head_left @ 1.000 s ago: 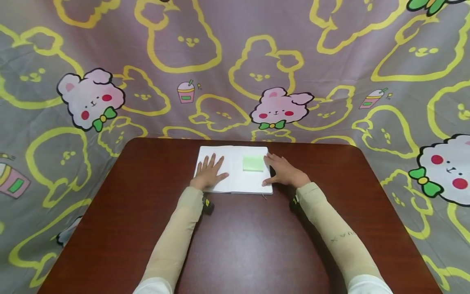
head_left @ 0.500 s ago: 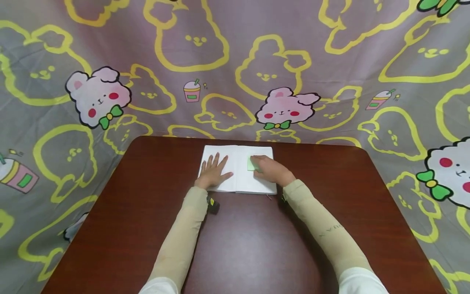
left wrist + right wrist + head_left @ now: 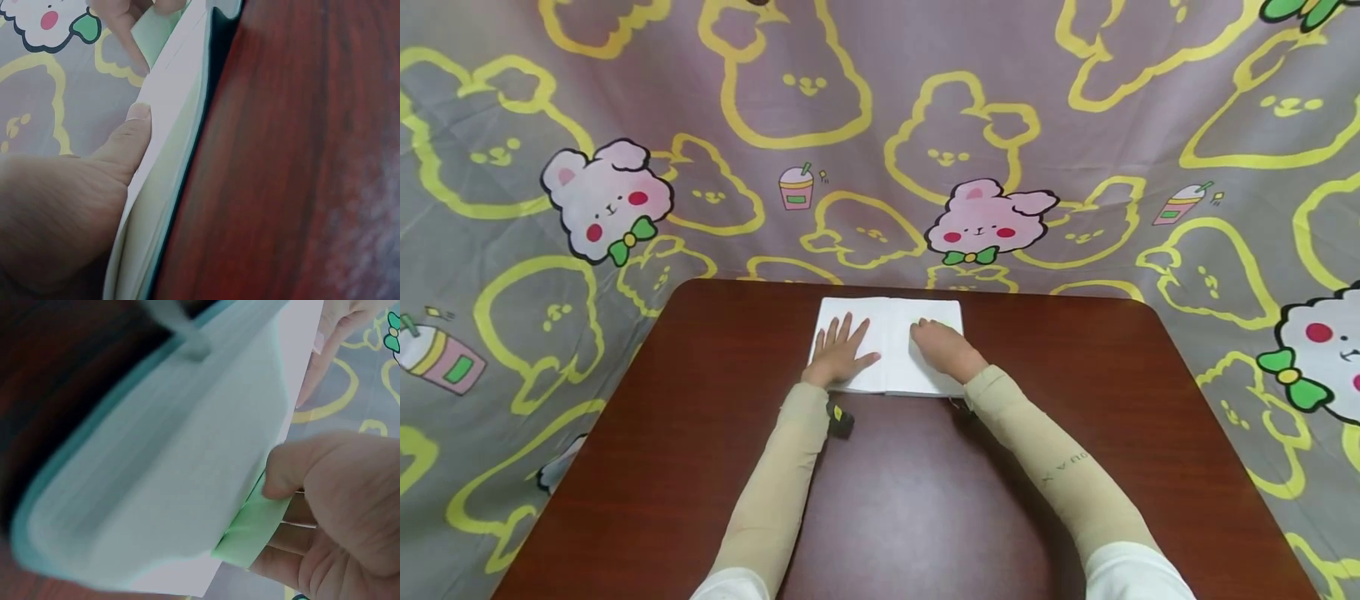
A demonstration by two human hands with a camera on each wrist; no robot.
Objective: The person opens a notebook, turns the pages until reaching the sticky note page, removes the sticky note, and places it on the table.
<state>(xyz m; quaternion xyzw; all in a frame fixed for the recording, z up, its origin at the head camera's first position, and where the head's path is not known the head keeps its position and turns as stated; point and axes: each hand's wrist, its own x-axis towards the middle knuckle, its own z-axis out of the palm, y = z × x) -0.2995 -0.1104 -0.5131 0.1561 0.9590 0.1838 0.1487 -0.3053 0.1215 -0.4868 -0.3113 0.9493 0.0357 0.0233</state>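
An open notebook [image 3: 895, 358] with blank white pages lies near the table's far edge; its teal cover edge shows in the right wrist view. My left hand [image 3: 838, 354] rests on the left page with fingers spread, its thumb [image 3: 134, 131] along the paper. Over the right page, my right hand [image 3: 943, 346] pinches a light green sticky note pad [image 3: 256, 528], thumb on one face and curled fingers behind the other. In the head view this hand hides nearly all of the pad. Part of the green pad [image 3: 153, 31] also shows at the top of the left wrist view.
The dark reddish-brown table [image 3: 700, 433] extends around the notebook. A grey cloth [image 3: 850, 108] with cartoon animals hangs behind it and along both sides. A small black device [image 3: 840, 421] sits at the left wrist. A ribbon [image 3: 178, 328] hangs by the notebook's edge.
My right hand has moved left from the notebook's right edge onto the green sticky note pad, and its fingers have closed round it. The left hand stays spread on the left page.
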